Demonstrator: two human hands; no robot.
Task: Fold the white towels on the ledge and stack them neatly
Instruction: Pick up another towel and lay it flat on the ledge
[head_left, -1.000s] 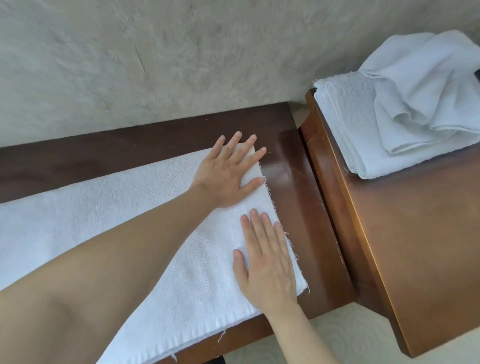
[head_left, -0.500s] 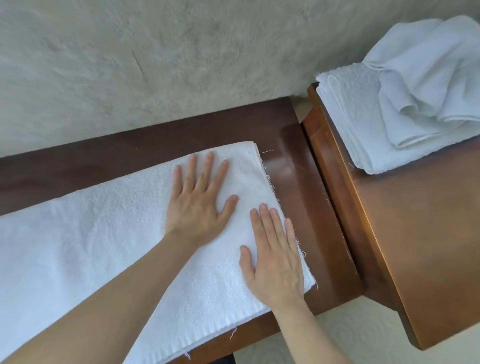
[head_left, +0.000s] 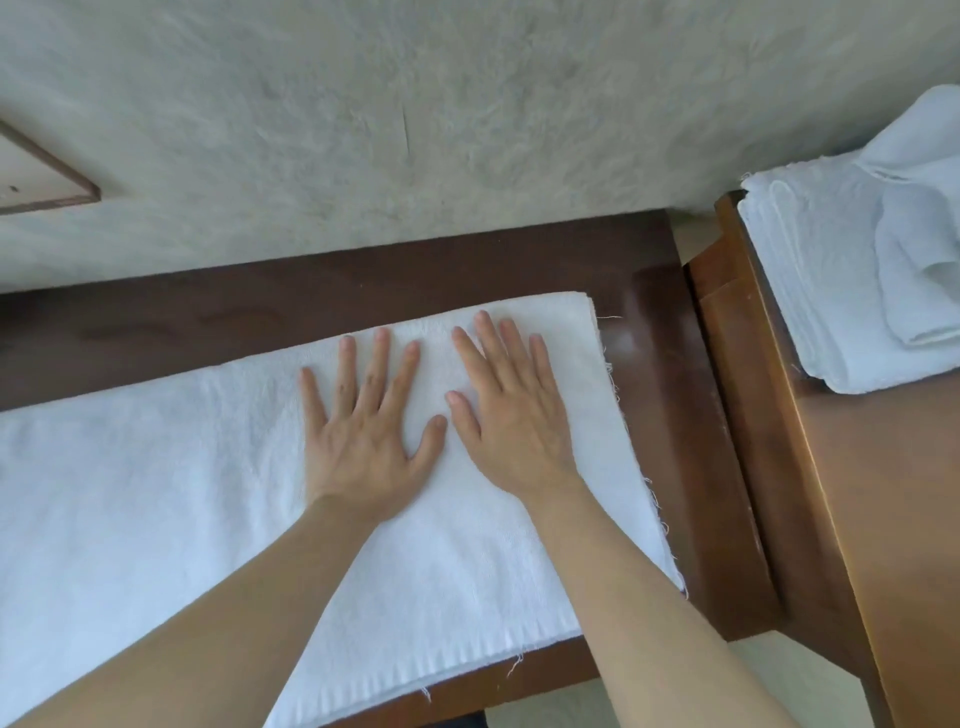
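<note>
The dark wooden ledge (head_left: 670, 364) shows bare strips behind and to the right of the white towel (head_left: 156, 493), whose frayed right edge stops short of the ledge's end; its near edge overhangs the front slightly. Left hand (head_left: 363, 431) and right hand (head_left: 514, 415) lie side by side, palms down, fingers straight and spread, pressing the towel's right part, gripping nothing. The towel lies flat along the ledge. A towel stack (head_left: 841, 291) sits on the neighbouring surface (head_left: 893, 519).

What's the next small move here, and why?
Probably grip the towel's frayed right end and fold it leftward: both the left hand and right hand lie flat on it, and it lies as a long strip.
</note>
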